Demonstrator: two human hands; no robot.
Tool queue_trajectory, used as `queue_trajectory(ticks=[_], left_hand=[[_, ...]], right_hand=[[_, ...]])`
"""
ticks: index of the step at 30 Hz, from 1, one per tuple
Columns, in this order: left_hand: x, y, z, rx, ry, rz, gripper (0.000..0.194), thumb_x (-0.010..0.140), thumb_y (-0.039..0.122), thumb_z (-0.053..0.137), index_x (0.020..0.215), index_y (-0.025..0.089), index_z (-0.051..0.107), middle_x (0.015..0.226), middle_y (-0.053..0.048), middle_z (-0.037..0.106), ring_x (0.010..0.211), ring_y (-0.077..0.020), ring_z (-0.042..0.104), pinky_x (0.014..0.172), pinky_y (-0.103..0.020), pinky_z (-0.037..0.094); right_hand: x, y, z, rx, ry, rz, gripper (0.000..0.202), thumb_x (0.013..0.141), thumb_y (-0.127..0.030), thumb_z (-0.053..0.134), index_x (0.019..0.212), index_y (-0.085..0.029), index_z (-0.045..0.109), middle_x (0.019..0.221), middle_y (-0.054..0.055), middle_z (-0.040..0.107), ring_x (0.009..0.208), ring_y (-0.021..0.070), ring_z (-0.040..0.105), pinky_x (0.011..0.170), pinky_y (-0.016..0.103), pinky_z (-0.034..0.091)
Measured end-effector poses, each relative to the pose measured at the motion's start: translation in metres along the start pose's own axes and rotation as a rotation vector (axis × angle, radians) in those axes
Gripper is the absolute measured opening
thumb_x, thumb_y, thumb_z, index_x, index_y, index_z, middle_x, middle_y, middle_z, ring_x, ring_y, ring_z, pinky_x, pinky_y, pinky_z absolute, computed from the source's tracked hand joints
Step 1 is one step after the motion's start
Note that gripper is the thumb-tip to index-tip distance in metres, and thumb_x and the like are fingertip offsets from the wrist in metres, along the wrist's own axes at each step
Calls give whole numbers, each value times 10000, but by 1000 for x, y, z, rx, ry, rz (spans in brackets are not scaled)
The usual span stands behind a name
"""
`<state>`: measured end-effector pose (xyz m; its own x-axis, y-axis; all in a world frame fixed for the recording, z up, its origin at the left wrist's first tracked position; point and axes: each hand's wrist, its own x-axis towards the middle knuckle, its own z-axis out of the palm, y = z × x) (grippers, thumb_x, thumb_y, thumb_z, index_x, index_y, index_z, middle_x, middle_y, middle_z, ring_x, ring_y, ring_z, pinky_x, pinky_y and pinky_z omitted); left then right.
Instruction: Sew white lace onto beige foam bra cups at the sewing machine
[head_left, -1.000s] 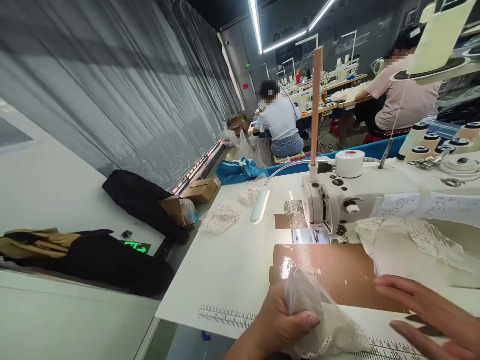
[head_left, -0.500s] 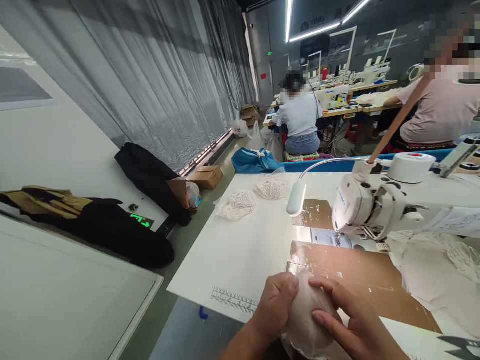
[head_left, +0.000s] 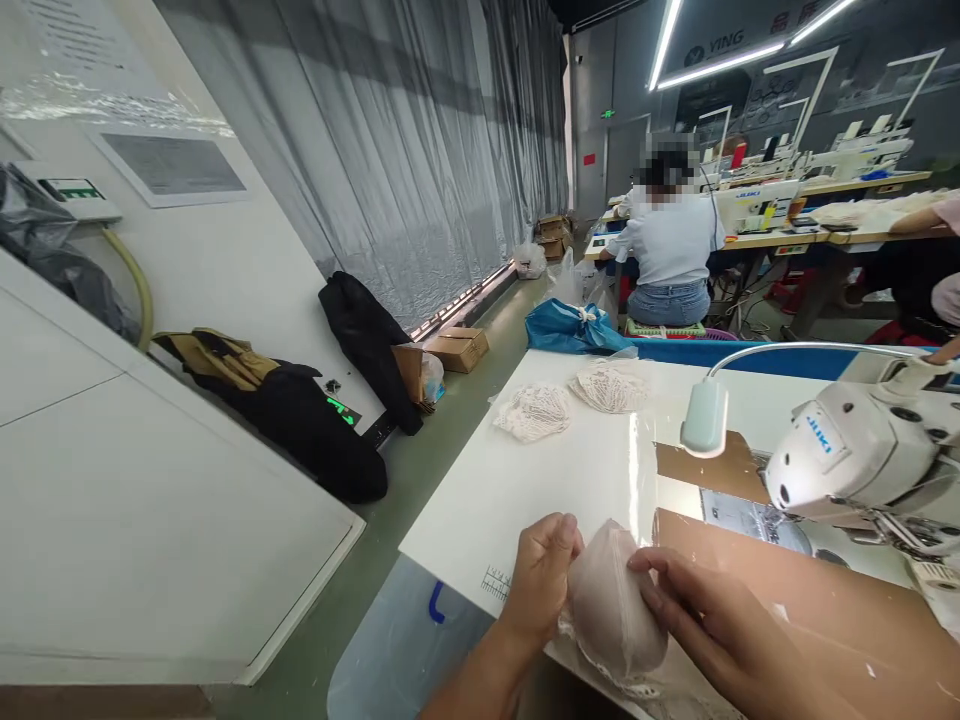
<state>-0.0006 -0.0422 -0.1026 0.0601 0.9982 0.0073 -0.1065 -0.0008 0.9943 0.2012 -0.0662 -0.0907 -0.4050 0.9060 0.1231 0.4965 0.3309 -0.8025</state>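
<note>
From where I stand, the sewing machine [head_left: 847, 460] is the thing to steer by. On its near side and off to its left, at the front edge of the white surface [head_left: 577, 490], a person holds up a pale, cup-shaped fabric piece [head_left: 609, 610], its peak upward. The left hand [head_left: 541, 578] has its grip clamped on the piece's left edge, fingers curled and thumb on top. The right hand [head_left: 712, 610] has its fingertips against the other side; whether that grip pinches the cloth or merely presses it, I cannot tell.

As for progress, a seam line runs down the cup from its peak, so I'd judge the shaping there already done. Some lacy trim shows along the lower edge, though how firmly it is attached is hidden from me. The piece is well clear of the sewing machine's head and seems to be in the middle of being handled by hand.

Farther left of the sewing machine, toward the surface's far side, lie a nearer lacy piece [head_left: 534, 412] and a farther lacy piece [head_left: 609, 386], both out of the hands. I can't tell whether they are finished or waiting.
</note>
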Motion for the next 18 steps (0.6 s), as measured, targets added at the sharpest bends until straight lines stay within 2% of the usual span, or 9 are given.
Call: queue_trajectory(ticks=[3,5,6,8,10,13,16,18], left_hand=[[8,2,-17,-23,42,-49,482,885,602,473,654,181,433,470,96,215,453,-67,177,454,-212,176],[12,4,-28,17,40,-75,483,875,627,464,676,188,434,457,107,199,431,-66,157,436,-207,170],[14,5,-33,78,27,-57,474,876,619,470,692,183,454,472,98,249,439,-67,199,445,-204,202],[14,7,-43,239,-27,1,428,887,577,491,808,160,549,606,42,457,533,-82,372,518,-204,313],[10,11,-49,331,-138,11,413,907,540,481,1035,164,593,913,-42,600,758,-132,524,647,-231,406],[0,17,-47,289,-294,2,500,924,519,451,1293,184,497,1249,-112,545,1059,-221,537,812,-301,455],[-10,22,-32,264,-334,50,676,799,476,655,1379,212,430,1322,-119,513,1139,-274,511,892,-353,454],[-13,24,-22,288,-335,78,734,712,375,750,1369,236,453,1321,-105,527,1146,-286,513,934,-370,437]], right_hand=[[14,0,0,-59,-40,-10,293,985,-411,328,1075,-260,562,759,8,655,694,178,615,642,304,478],[22,-1,-2,-119,-36,-38,313,997,-389,284,1026,-251,563,737,12,643,684,182,607,628,313,463],[25,-2,-3,-161,-34,-66,313,998,-373,280,988,-246,566,722,12,631,671,180,598,615,313,453],[30,-5,-4,-229,-14,-148,288,994,-334,305,924,-239,568,706,8,604,651,173,575,600,311,434],[33,-8,-4,-250,14,-240,244,986,-294,342,925,-239,573,705,2,580,644,163,555,596,306,419],[35,-11,0,-229,61,-295,199,978,-273,383,983,-250,580,687,-10,548,632,157,541,588,301,407],[37,-11,7,-131,63,-220,197,978,-313,402,1076,-263,566,820,14,608,767,172,593,686,320,458],[38,-10,11,-9,15,-108,246,973,-366,417,1172,-271,528,922,28,628,893,188,610,800,339,479]])
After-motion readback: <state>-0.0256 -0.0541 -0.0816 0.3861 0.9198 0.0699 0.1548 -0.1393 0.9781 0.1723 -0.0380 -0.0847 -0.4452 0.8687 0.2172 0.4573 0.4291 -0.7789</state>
